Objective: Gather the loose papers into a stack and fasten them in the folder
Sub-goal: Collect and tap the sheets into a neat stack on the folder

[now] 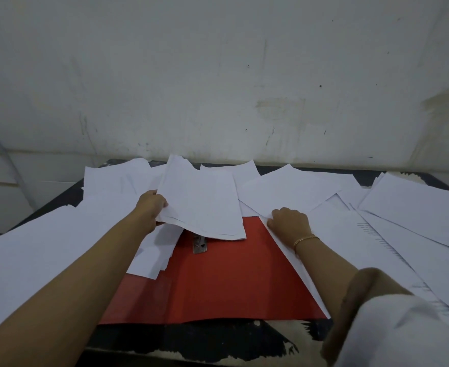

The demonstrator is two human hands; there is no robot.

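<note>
A white sleeve (403, 332) covers the person's right arm at the near edge of the dark, worn table (218, 340). Just beyond lies the red folder (218, 282), open flat, its metal clip (200, 245) half under a sheaf of sheets (202, 205) that the left hand (151, 207) grips by the corner, lifted clear of the table. The right hand (289, 223), a gold bracelet (306, 239) at the wrist, rests with curled fingers on a sheet at the folder's right edge; whether it pinches the sheet I cannot tell. Loose papers (416, 207) lie scattered and overlapping around the folder — some overlapping it.
</note>
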